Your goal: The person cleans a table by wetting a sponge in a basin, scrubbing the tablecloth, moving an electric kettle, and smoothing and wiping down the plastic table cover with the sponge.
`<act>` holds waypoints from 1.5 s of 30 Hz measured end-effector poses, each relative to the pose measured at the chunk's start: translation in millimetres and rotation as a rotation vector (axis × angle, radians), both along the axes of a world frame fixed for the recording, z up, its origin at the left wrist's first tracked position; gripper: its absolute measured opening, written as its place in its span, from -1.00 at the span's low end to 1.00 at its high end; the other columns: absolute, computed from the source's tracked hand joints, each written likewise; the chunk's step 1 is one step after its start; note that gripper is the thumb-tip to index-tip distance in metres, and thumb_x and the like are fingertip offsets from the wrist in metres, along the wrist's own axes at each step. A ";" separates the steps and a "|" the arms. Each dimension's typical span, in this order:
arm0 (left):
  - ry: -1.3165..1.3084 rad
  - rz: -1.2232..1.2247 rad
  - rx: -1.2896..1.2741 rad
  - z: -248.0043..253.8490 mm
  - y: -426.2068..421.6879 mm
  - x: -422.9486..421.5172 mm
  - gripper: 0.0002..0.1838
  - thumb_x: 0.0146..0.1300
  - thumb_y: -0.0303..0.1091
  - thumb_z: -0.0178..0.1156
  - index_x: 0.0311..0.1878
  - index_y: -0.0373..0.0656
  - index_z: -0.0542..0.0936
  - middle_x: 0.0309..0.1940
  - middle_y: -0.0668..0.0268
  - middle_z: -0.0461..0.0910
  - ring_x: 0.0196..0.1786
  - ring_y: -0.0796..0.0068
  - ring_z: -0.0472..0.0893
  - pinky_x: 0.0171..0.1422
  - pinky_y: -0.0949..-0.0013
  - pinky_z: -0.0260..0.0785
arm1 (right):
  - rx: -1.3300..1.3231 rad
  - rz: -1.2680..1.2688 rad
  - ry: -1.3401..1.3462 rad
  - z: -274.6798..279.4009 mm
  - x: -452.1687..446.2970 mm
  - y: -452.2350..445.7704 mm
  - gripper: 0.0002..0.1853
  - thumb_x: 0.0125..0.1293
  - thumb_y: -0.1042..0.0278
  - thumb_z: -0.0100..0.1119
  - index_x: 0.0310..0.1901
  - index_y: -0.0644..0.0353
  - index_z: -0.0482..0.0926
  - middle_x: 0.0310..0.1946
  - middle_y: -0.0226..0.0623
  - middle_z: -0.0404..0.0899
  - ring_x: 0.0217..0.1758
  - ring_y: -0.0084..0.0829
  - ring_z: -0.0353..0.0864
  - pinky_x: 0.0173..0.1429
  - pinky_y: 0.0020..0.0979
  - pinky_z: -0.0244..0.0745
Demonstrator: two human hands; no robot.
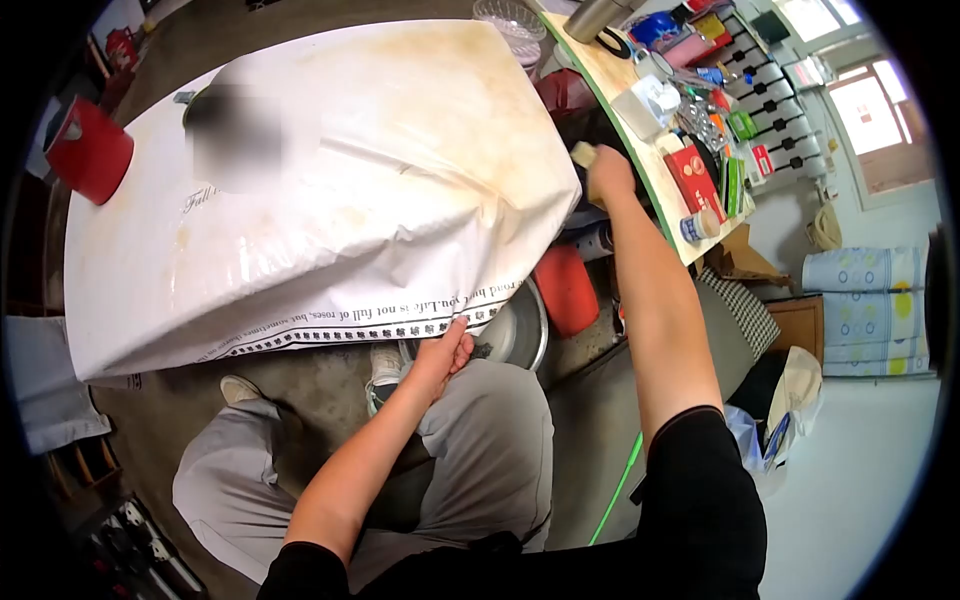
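My left hand [446, 357] is closed at the hanging hem of a white plastic tablecloth [400, 130], with the thumb over the printed border and the other fingers curled. My right hand [610, 177] reaches far out between the table and the cluttered side table. It is closed on a small pale yellow block-like thing [583, 153], whose kind I cannot make out. Under the hem by my knee sits a metal basin [541, 338], partly hidden by the cloth. A red container [566, 290] stands beside the basin.
A red bucket [92, 150] stands at the table's left end, and a blurred round thing [235, 125] lies on the cloth. The side table [640, 170] carries a white box [647, 106], a red box [693, 185] and a jar [700, 225]. A grey sofa [590, 420] is at my right.
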State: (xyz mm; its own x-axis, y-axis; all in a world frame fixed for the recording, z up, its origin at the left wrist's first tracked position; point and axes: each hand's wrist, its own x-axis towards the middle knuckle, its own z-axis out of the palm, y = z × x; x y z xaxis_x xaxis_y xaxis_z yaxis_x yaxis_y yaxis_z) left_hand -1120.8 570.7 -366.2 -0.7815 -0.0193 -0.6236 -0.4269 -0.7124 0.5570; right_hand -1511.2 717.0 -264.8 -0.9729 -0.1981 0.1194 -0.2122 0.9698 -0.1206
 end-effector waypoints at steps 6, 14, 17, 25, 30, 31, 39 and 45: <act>-0.001 -0.016 0.027 0.5 3.1 -2.1 -0.50 0.47 0.01 0.10 -0.56 -0.10 0.50 -0.76 0.45 0.35 -0.72 0.66 0.20 -0.65 0.52 -0.07 | -0.404 0.535 0.255 24.2 102.0 -95.4 -0.53 0.30 0.34 0.18 0.25 0.18 0.47 0.17 0.02 0.52 0.23 0.04 0.49 0.28 -0.12 0.42; 0.004 -0.079 -0.078 2.1 -7.2 19.9 -0.47 0.48 0.05 0.08 -0.56 -0.11 0.54 -0.72 0.48 0.37 -0.67 0.67 0.23 -0.56 0.52 0.01 | -0.165 0.254 0.116 -0.3 69.9 -59.8 -0.71 0.40 0.22 -0.02 0.02 0.09 0.62 -0.02 -0.07 0.62 0.03 0.03 0.61 0.08 0.00 0.54; 0.025 -0.047 -0.086 0.3 -5.2 16.7 -0.46 0.48 0.05 0.08 -0.57 -0.12 0.53 -0.72 0.48 0.36 -0.67 0.67 0.23 -0.56 0.53 0.02 | 0.089 -0.020 -0.001 27.3 45.9 -17.2 -0.67 0.37 0.19 0.09 0.09 0.14 0.56 0.06 0.03 0.56 0.10 0.14 0.58 0.14 0.03 0.52; 0.049 -0.088 -0.108 1.3 -3.2 18.2 -0.56 0.50 -0.03 0.07 -0.43 -0.15 0.56 -0.67 0.47 0.42 -0.66 0.69 0.25 -0.58 0.53 0.04 | -0.192 0.813 0.191 19.9 188.7 -124.9 -0.65 0.29 0.31 0.17 0.11 0.14 0.56 0.02 -0.09 0.58 0.10 -0.07 0.55 0.16 -0.08 0.47; 0.157 -0.049 0.000 -9.8 -23.8 50.0 -0.66 0.56 -0.13 -0.01 -0.21 -0.20 0.54 -0.59 0.43 0.45 -0.67 0.71 0.25 -0.64 0.57 0.03 | 0.111 -0.001 0.045 -10.1 54.8 16.5 -0.74 0.38 0.36 0.05 0.02 0.20 0.59 -0.09 -0.02 0.65 0.06 0.08 0.65 0.10 0.02 0.57; 0.137 0.004 0.044 -16.5 -29.5 62.6 -0.66 0.56 -0.13 -0.02 -0.21 -0.21 0.54 -0.58 0.43 0.45 -0.67 0.71 0.25 -0.64 0.57 0.03 | 0.097 -0.075 -0.129 -4.7 44.5 49.3 -0.72 0.36 0.34 0.09 0.03 0.22 0.60 -0.05 0.04 0.65 0.10 0.08 0.63 0.14 0.01 0.54; -0.048 -0.031 -0.015 -32.8 -40.3 117.3 -0.68 0.57 -0.15 -0.04 -0.19 -0.18 0.54 -0.56 0.43 0.47 -0.66 0.69 0.27 -0.61 0.55 0.08 | -0.532 0.486 0.249 -1.2 178.6 -65.4 -0.46 0.32 0.39 0.16 0.31 0.34 0.36 0.25 0.13 0.42 0.35 0.06 0.38 0.46 -0.11 0.25; -0.122 -0.037 -0.180 -18.5 -75.3 176.0 -0.68 0.52 -0.12 0.01 -0.23 -0.16 0.57 -0.57 0.45 0.49 -0.65 0.69 0.34 -0.61 0.55 0.12 | -0.306 0.754 0.148 -5.0 259.6 -128.5 -0.37 0.00 0.66 0.29 0.15 0.00 0.40 0.11 -0.20 0.41 0.16 -0.04 0.43 0.22 -0.12 0.43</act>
